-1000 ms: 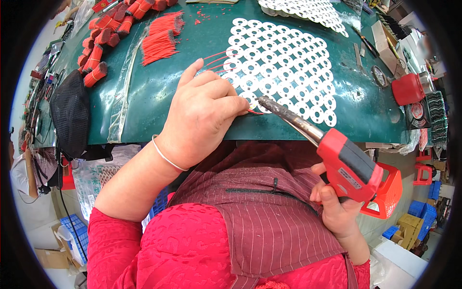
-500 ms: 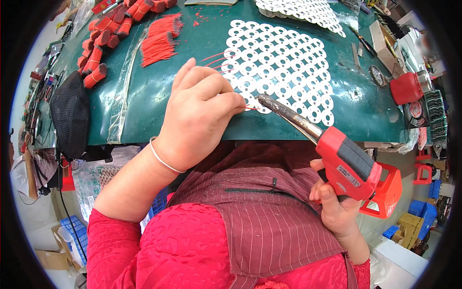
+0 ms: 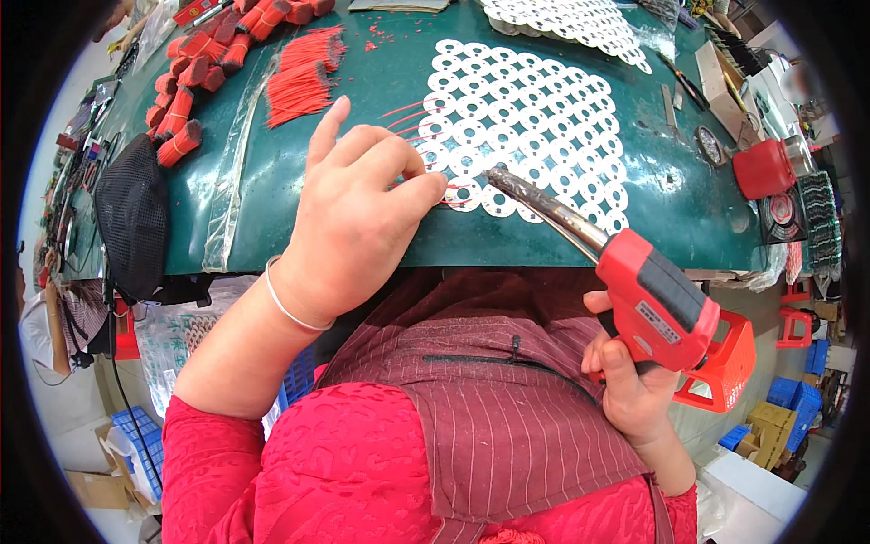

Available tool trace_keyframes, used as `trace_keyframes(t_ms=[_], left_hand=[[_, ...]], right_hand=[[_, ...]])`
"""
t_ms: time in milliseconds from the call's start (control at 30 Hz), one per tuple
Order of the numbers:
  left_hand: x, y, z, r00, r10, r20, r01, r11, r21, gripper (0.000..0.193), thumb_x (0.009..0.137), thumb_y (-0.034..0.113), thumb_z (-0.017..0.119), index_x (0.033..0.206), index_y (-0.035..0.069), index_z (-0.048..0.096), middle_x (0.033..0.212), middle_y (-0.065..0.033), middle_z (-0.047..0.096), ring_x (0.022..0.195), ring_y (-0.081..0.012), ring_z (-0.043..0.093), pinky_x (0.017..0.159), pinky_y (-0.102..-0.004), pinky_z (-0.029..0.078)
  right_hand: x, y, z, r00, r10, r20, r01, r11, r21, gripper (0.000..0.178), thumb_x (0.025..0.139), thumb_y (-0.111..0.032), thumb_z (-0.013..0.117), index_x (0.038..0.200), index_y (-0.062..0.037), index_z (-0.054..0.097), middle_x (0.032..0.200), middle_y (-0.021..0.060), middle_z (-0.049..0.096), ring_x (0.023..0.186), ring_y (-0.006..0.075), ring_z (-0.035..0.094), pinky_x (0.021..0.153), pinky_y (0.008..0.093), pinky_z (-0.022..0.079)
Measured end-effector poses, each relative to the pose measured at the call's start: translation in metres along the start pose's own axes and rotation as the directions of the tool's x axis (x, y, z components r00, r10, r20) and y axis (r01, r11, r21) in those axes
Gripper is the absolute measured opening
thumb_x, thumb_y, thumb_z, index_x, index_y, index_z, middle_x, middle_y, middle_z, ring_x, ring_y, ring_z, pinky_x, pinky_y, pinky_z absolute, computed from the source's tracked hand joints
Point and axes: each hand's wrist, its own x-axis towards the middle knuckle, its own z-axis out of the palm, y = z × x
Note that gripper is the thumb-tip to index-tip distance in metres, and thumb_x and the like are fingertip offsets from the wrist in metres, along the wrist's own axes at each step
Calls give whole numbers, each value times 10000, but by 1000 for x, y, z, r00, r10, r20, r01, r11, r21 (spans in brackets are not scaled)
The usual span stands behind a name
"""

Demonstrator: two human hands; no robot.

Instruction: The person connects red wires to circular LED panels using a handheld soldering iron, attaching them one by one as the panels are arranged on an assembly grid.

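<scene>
Over the near left corner of the white panel (image 3: 535, 122), your left hand (image 3: 358, 204) holds its thumb and forefinger drawn close, one finger raised; their tips are hidden, so whether they pinch the short red wire (image 3: 460, 188) beside them cannot be told. Your right hand (image 3: 634, 390) wraps the gun's (image 3: 660, 304) handle, its fingers curled and partly covered by the body. The gun slants across the table's (image 3: 517, 243) near edge, long axis from lower right to upper left, dark tip pointing up-left above the panel; contact there is unclear. Three thin wires (image 3: 405, 107) jut leftward from the panel's left edge, the lowest running close to your knuckles.
</scene>
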Motion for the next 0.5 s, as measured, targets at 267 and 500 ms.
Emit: trace_keyframes(t_ms=[267, 500], left_hand=[[-4, -2, 1, 999, 39, 1, -39, 999, -9, 144, 745, 52, 758, 851, 142, 725, 745, 23, 576, 773, -182, 601, 1085, -532, 387], [-7, -2, 3, 998, 37, -43, -37, 999, -16, 173, 741, 30, 758, 874, 139, 742, 700, 22, 553, 725, -180, 577, 1085, -523, 387]], right_hand=[[1, 3, 1, 1000, 8, 9, -8, 1000, -7, 439, 952, -44, 661, 1362, 11, 513, 1281, 193, 636, 774, 86, 613, 665, 237, 523], [0, 2, 1, 1000, 19, 23, -19, 1000, 7, 465, 952, -26, 652, 1388, 10, 494, 1286, 193, 635, 809, 92, 620, 701, 236, 519]])
